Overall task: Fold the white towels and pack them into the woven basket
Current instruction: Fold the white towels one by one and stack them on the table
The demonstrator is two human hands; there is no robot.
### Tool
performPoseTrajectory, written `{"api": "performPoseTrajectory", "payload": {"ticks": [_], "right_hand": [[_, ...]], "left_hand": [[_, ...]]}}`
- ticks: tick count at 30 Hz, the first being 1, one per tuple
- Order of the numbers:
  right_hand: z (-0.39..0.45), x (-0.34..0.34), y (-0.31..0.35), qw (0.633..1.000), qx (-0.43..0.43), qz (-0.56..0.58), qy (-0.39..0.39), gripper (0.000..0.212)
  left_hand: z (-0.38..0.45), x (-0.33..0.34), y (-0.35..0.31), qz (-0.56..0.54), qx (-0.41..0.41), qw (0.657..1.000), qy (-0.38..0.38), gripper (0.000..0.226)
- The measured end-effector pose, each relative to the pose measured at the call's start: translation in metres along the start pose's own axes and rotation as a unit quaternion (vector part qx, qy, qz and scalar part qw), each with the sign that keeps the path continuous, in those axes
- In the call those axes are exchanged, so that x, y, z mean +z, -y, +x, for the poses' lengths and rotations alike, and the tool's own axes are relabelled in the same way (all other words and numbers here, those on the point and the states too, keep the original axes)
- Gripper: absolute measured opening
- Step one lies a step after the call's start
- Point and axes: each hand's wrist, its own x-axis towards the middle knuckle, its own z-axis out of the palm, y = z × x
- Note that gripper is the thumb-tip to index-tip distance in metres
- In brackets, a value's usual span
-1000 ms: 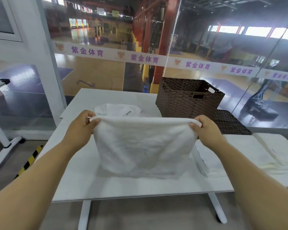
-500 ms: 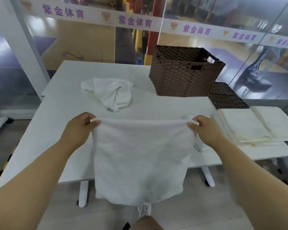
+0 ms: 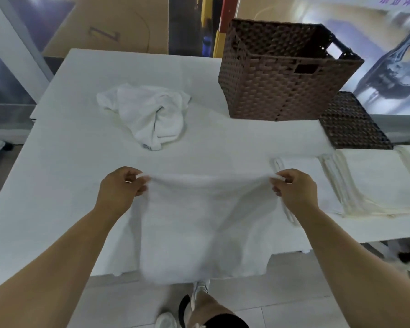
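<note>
I hold a white towel (image 3: 206, 223) stretched out over the near edge of the white table (image 3: 57, 185). My left hand (image 3: 122, 188) pinches its top left corner and my right hand (image 3: 294, 188) pinches its top right corner. The towel's lower part hangs past the table edge. A crumpled white towel (image 3: 149, 114) lies further back on the table, left of centre. The brown woven basket (image 3: 282, 74) stands at the back right, open at the top; its inside is only partly visible.
A flat brown woven lid (image 3: 350, 124) lies right of the basket. Folded cream towels (image 3: 369, 183) are stacked at the right, beside my right hand. Glass walls stand behind the table. My legs and shoes (image 3: 199, 304) are below the table edge.
The view has tilted down and the towel has dropped lower toward the table, its top edge now over the tabletop. Both hands keep their grip on the corners.
</note>
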Motion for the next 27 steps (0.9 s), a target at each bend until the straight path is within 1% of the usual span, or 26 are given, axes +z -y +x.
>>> {"api": "performPoseTrajectory", "payload": {"ticks": [4,7,8,10,11,12,14,16,17,19,21,23,24,25,27], "right_hand": [[0.041,0.006,0.003,1.0,0.008,-0.001,0.0,0.003],[0.075,0.011,0.004,1.0,0.012,0.002,-0.002,0.009],[0.085,0.013,0.004,1.0,0.009,0.002,0.003,0.015],[0.103,0.016,0.007,1.0,0.004,0.006,0.028,0.033],[0.109,0.017,0.008,0.999,0.002,-0.002,0.045,0.041],[0.115,0.018,0.01,0.998,0.0,-0.016,0.06,0.045],[0.123,0.022,0.009,0.995,-0.013,-0.047,0.091,0.042],[0.126,0.028,0.002,0.986,-0.037,-0.097,0.127,0.034],[0.127,0.032,-0.003,0.979,-0.05,-0.126,0.155,0.032],[0.126,0.042,-0.015,0.952,-0.075,-0.195,0.225,0.032],[0.121,0.052,-0.027,0.911,-0.093,-0.277,0.292,0.044],[0.115,0.06,-0.037,0.863,-0.112,-0.35,0.347,0.064],[0.113,0.064,-0.041,0.837,-0.129,-0.386,0.365,0.072],[0.113,0.067,-0.043,0.819,-0.145,-0.412,0.373,0.077],[0.117,0.07,-0.043,0.805,-0.157,-0.433,0.373,0.082]], "left_hand": [[0.033,0.023,-0.013,0.004,-0.008,1.0,0.006,0.008],[0.06,0.041,-0.02,0.015,-0.008,1.0,0.01,0.005],[0.067,0.047,-0.021,0.047,0.003,0.999,0.01,0.014],[0.077,0.06,-0.024,0.115,0.014,0.993,0.029,0.046],[0.079,0.067,-0.025,0.123,0.009,0.991,0.043,0.056],[0.081,0.074,-0.024,0.123,0.003,0.991,0.054,0.057],[0.083,0.086,-0.018,0.152,0.01,0.986,0.062,0.044],[0.08,0.097,-0.011,0.217,0.037,0.973,0.076,0.025],[0.077,0.102,-0.006,0.244,0.049,0.964,0.088,0.019],[0.07,0.11,0.004,0.299,0.07,0.944,0.121,0.018],[0.06,0.117,0.015,0.386,0.085,0.903,0.166,0.03],[0.053,0.125,0.024,0.467,0.101,0.852,0.213,0.048],[0.051,0.128,0.027,0.49,0.103,0.834,0.234,0.057],[0.051,0.131,0.027,0.505,0.102,0.819,0.251,0.064],[0.056,0.134,0.027,0.525,0.099,0.802,0.267,0.072]]}}
